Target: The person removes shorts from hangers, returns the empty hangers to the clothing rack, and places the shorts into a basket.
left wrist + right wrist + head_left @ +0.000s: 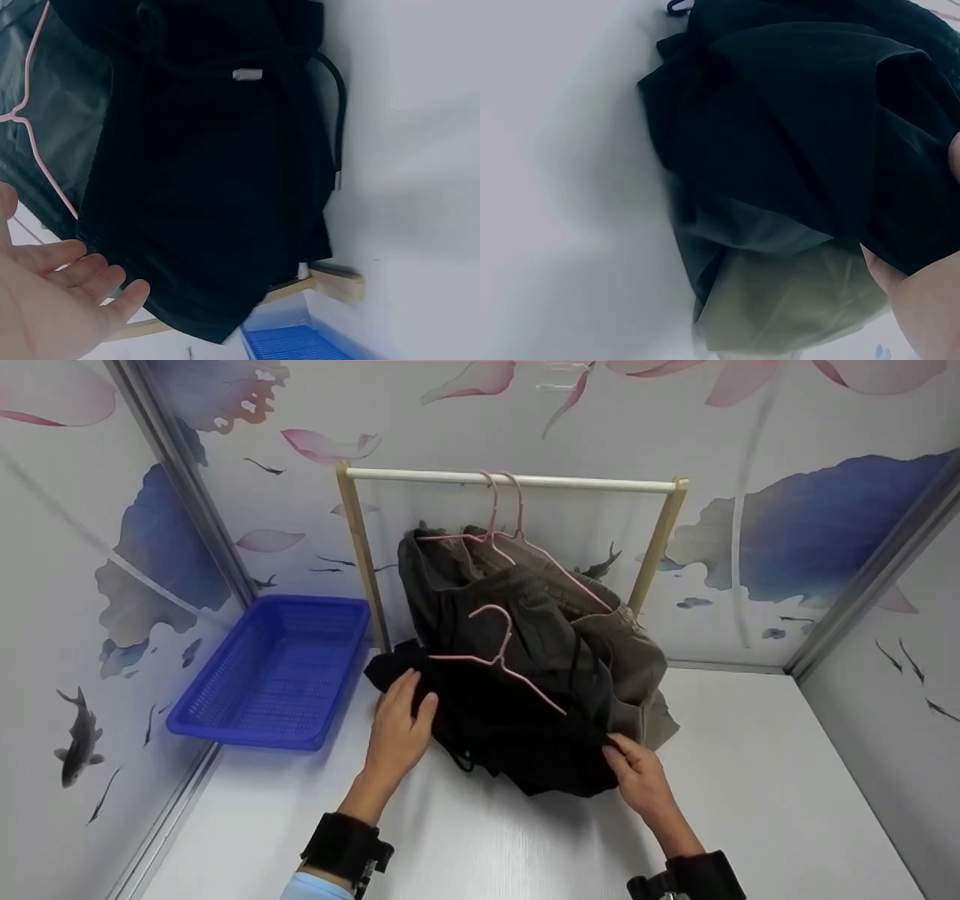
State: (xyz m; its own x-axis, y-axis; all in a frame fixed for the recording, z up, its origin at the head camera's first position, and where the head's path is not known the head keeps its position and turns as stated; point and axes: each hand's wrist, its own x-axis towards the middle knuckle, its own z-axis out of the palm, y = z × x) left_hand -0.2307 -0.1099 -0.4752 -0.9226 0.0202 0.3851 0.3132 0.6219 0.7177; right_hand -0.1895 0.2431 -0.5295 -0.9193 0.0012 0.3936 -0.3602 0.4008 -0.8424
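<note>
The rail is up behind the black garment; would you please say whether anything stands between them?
Yes: the grey garment and, farther right, the brown garment hang between the rail and the black garment.

The place looks like a small booth rather than a room: white panels [457, 442] printed with petals [324, 445] and fish [79, 741] stand on three sides, metal strips [187, 484] run along their joints, and a white tabletop [750, 780] lies between them.

Blk wristbands [339, 846], lt-blue L sleeve [313, 889]
</note>
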